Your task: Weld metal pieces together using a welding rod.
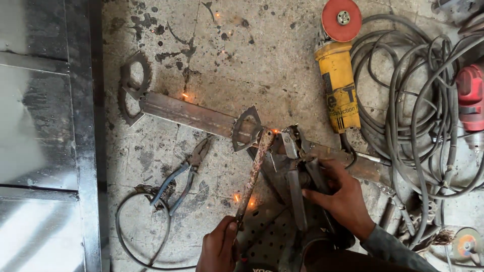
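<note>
On stained, cracked concrete floor (242, 55), rusty flat steel bar (191, 115) with toothed half-ring pieces (246, 128); rust-speckled rod (254, 168) touching bar near orange sparks, clenched in left hand (218, 248); right hand (342, 196) grasping locking pliers (297, 166) clamped there; blue-handled pliers (184, 174), yellow angle grinder (339, 80) nearby

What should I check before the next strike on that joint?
1. Left hand grips hammer: ok.
2. Right hand steadies clamp on the bar: ok.
3. Hammer head at sprocket piece: ok.
4. Sparks on floor away from cables: ok.
5. Pliers off the bar: ok.
6. Grinder switched off: cannot tell.
</note>
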